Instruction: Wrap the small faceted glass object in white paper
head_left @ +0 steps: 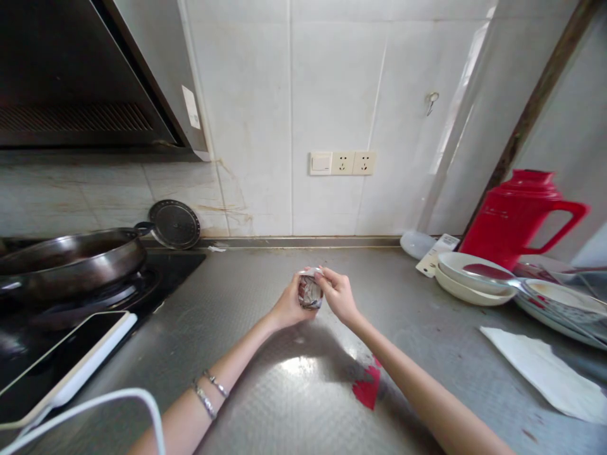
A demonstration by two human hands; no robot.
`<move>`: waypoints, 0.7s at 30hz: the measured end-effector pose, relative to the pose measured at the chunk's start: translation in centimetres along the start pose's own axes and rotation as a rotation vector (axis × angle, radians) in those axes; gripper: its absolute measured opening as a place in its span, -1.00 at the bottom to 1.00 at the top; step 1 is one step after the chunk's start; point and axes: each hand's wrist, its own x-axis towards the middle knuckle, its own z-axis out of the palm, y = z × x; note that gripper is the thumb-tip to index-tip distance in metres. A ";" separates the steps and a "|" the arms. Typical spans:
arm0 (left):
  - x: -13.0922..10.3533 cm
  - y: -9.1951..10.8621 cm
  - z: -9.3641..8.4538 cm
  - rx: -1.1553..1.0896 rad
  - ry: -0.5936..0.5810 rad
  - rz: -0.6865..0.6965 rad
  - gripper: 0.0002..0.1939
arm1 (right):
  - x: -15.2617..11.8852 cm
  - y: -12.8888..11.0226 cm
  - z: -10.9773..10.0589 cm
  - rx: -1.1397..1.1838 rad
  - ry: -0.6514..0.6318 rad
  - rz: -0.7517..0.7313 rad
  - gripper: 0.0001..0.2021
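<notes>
Cupping a crumpled silver packet point(310, 292) from its 9 o'clock side, the left hand point(289, 306) curls closed around it. The right hand point(339, 294) pinches the packet's top edge from 3 o'clock, fingers bent shut. Both hover above the steel counter point(265, 379). A wok point(71, 256) sits at 9 o'clock, stacked plates point(474, 281) and a red jug point(516, 215) at 3 o'clock.

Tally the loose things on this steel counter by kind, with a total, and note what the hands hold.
Crumpled silver foil packet, held by left hand and right hand: 1
Red plastic jug: 1
Stacked white bowls: 2
White tablet: 1
White paper sheet: 1
Total: 6
</notes>
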 end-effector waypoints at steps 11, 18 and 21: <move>0.4 -0.9 -0.1 -0.053 0.015 0.017 -0.22 | -0.5 -0.2 -0.8 -0.164 -0.074 -0.530 -0.65; 0.6 -0.9 -0.2 -0.084 0.047 0.017 -0.23 | -0.3 0.0 -0.9 -0.298 -0.088 -0.624 -0.63; 0.5 -0.9 -0.4 -0.090 0.043 -0.019 -0.25 | -0.2 0.3 -1.0 -0.264 -0.006 -0.572 -0.63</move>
